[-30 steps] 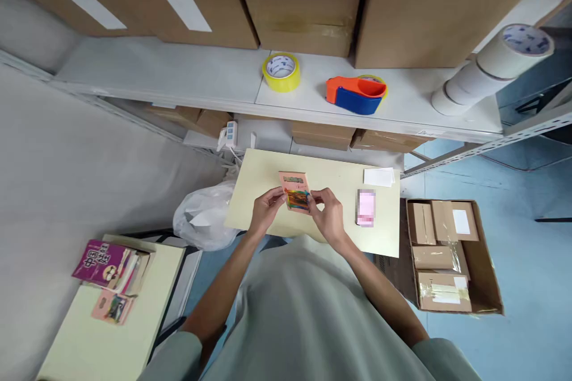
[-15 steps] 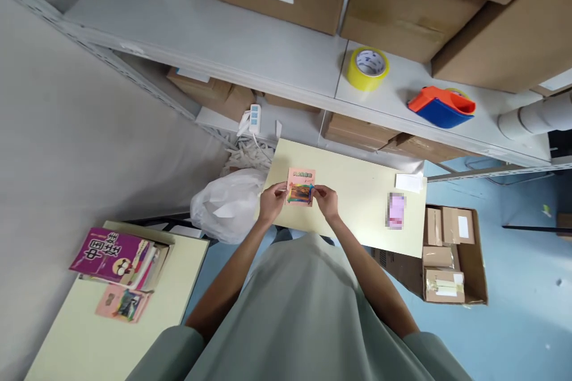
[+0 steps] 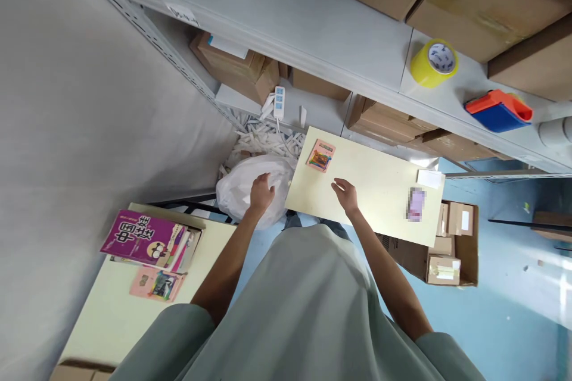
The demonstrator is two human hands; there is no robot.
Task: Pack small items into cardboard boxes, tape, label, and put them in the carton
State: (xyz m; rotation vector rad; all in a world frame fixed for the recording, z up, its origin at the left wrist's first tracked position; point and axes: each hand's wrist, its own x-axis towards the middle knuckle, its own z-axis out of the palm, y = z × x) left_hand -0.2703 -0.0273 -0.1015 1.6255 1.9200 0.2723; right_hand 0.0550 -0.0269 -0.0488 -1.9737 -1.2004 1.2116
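A small pink booklet with a colourful picture lies flat on the cream table, near its far left corner. My right hand hovers over the table, nearer to me than the booklet, apart from it, fingers loosely apart and holding nothing. Off the table's left edge, my left hand is over a white plastic bag, its fingers apart and nothing in them. Whether it touches the bag I cannot tell.
On the left table a purple book tops a stack, beside another pink booklet. Yellow tape and a red-blue tape dispenser sit on the shelf. A carton of small boxes stands right.
Both hands have let go of the pink booklet, which now lies on the table. My left hand has moved away to the left. The view has turned left.
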